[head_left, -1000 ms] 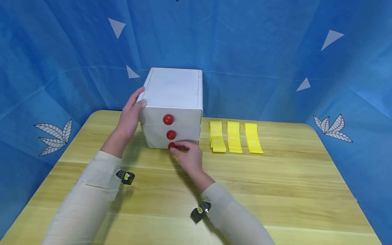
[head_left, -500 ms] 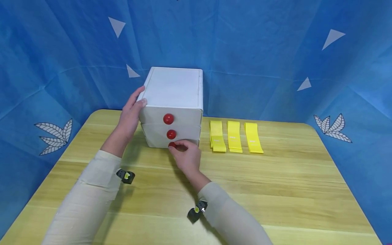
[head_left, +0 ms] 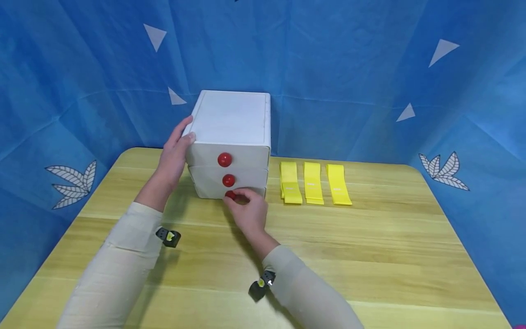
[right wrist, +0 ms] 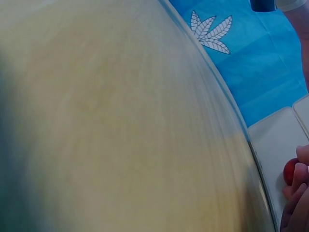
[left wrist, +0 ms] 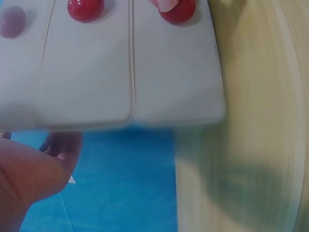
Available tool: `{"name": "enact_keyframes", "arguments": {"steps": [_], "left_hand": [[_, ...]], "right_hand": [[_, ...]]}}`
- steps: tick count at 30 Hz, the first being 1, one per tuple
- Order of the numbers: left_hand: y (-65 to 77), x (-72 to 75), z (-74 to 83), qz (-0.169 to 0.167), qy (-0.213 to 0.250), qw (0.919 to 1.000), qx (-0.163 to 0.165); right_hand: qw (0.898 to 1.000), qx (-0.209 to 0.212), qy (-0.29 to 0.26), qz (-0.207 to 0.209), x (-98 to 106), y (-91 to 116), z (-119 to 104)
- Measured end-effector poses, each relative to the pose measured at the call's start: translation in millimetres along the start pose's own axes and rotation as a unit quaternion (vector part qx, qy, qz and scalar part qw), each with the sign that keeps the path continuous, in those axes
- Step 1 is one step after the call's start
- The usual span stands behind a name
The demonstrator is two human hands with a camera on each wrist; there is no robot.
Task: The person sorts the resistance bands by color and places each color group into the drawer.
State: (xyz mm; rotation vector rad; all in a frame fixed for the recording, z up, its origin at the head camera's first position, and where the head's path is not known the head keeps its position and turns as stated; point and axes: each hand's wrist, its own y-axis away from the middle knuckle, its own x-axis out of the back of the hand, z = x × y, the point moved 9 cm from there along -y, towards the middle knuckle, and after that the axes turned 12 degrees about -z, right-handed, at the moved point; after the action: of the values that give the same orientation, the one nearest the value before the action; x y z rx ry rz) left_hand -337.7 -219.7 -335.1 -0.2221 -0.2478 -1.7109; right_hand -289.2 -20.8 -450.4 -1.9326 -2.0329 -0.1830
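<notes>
A white drawer unit (head_left: 232, 116) stands at the back of the table, its three stacked fronts lying flush. Each front carries a round red knob; the top knob (head_left: 224, 159) and middle knob (head_left: 228, 180) show fully. My right hand (head_left: 248, 212) pinches the bottom knob (head_left: 229, 195) between thumb and index finger, partly covering it. Against the unit's left side rests my left hand (head_left: 172, 157), its thumb at the upper front edge. The left wrist view shows that hand (left wrist: 36, 166) beside the unit, with its fingers partly hidden.
To the right of the unit lie three folded yellow strips: a left strip (head_left: 291, 183), a middle strip (head_left: 313, 183) and a right strip (head_left: 339, 185). A blue patterned curtain (head_left: 341, 68) hangs behind the wooden table (head_left: 390, 256).
My right wrist and forearm have shifted slightly left while the fingers stay on the bottom knob. The left hand keeps its place, and the drawer fronts have not visibly moved.
</notes>
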Motion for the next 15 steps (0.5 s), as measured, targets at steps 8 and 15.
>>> {"name": "enact_keyframes", "arguments": {"steps": [8,15], "left_hand": [[-0.3,1.2,-0.2,0.000,0.006,1.0000,-0.001],[0.5,0.8,1.4,0.000,0.005,1.0000,-0.004]], "right_hand": [[0.999,-0.028,-0.022,0.013,-2.9,2.5,3.2],[0.999,-0.035,-0.027,0.028,-2.7,4.5,2.9]]}}
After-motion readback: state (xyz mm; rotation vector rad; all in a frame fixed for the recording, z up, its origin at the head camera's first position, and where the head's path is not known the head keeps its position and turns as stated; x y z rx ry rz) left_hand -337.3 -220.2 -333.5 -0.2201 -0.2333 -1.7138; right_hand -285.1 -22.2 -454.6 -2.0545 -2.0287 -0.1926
